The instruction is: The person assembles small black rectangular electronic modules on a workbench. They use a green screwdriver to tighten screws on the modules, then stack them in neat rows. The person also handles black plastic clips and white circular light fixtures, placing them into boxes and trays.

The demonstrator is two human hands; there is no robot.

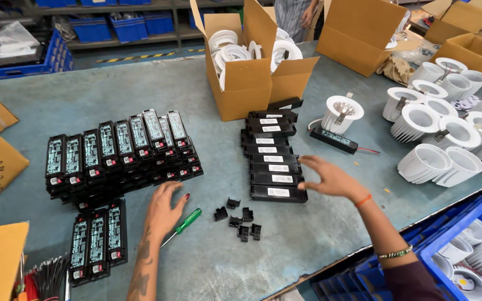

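Both hands hovered near the screwdriver [185, 223] — left hand [164, 213] flat, fingers spread, touching its shaft; right hand [330, 178], fingers spread, beyond it at the black driver stack [273, 161]. A careless brush could topple that stack — probably.

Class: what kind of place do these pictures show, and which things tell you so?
Probably a light-fitting assembly workshop: rows of black driver boxes, many white lamp housings, and cardboard cartons of parts on one long workbench.
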